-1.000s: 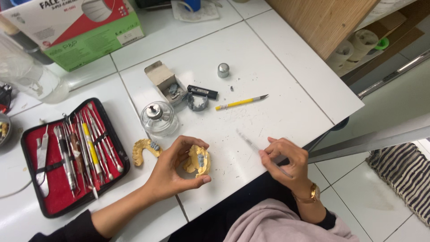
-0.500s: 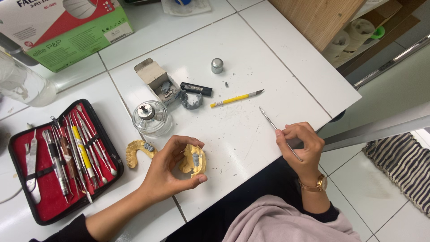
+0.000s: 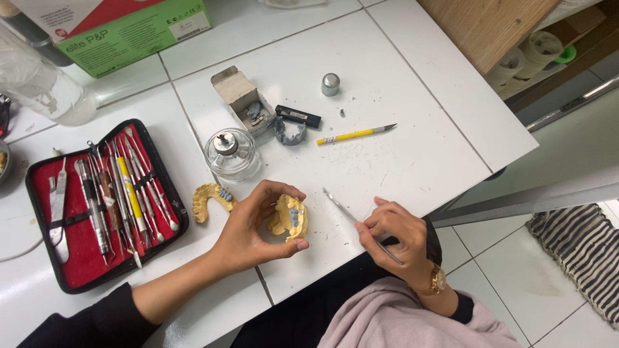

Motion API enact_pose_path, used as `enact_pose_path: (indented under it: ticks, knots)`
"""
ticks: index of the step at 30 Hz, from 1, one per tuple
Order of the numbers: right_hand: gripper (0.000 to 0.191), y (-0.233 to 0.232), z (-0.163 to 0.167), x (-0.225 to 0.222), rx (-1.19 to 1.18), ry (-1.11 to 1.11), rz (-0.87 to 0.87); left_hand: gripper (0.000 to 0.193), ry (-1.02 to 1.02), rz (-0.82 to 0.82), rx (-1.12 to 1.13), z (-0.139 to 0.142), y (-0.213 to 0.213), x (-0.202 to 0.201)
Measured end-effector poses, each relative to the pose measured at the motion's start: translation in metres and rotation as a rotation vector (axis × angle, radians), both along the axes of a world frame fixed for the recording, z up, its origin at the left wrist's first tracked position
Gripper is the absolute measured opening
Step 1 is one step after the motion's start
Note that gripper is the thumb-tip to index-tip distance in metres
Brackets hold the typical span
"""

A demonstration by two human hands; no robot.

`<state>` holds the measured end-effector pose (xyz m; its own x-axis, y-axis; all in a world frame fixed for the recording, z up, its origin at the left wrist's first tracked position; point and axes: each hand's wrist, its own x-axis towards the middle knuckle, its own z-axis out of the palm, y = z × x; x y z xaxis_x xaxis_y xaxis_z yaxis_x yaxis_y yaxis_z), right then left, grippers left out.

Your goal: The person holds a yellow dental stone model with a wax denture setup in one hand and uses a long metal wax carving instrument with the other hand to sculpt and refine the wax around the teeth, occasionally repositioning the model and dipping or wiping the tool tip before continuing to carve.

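My left hand (image 3: 255,229) grips a yellow plaster dental cast (image 3: 289,218) with a grey patch on it, held just above the white tiled table (image 3: 400,148). My right hand (image 3: 393,235) pinches a thin metal instrument (image 3: 345,211) like a pen. Its tip points up-left and stops a little short of the cast. A second yellow cast (image 3: 210,197) lies on the table, left of my left hand.
An open red-lined case of metal tools (image 3: 103,200) lies at the left. Behind the hands stand a glass spirit burner (image 3: 231,153), a small open cardboard box (image 3: 240,100), a yellow craft knife (image 3: 356,134), a metal cap (image 3: 330,84) and a green-and-red box (image 3: 122,26).
My right hand has brought the instrument down and left, closer to the cast. My left hand keeps its hold on the cast. The view has shifted slightly.
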<state>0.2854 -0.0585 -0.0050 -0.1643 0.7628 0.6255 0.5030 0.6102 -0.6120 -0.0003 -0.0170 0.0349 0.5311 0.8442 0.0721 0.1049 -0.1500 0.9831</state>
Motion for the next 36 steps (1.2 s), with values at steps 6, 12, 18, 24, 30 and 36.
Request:
enact_pose_path:
  ticks: [6,12,18,24,30,36]
  knots:
    - [0.020,0.001,-0.001,0.000,-0.084,0.120,0.029,0.068,-0.015,-0.006,0.007,-0.001,0.000,0.000]
    - [0.023,0.001,-0.002,0.000,-0.091,0.066,-0.005,0.069,-0.045,-0.006,0.010,-0.002,0.000,0.001]
    - [0.024,-0.002,0.001,-0.003,-0.107,-0.003,0.027,0.069,-0.028,-0.002,0.012,-0.003,0.000,0.001]
    - [0.023,-0.005,-0.002,-0.009,-0.165,0.017,0.050,0.068,-0.078,0.016,0.031,-0.004,0.001,0.000]
    - [0.020,-0.007,-0.005,0.002,-0.294,0.149,0.096,0.068,-0.070,0.068,0.058,-0.004,0.000,0.000]
    - [0.018,0.014,0.013,0.020,-0.215,0.263,0.122,0.066,-0.069,0.068,0.050,-0.004,0.002,0.002]
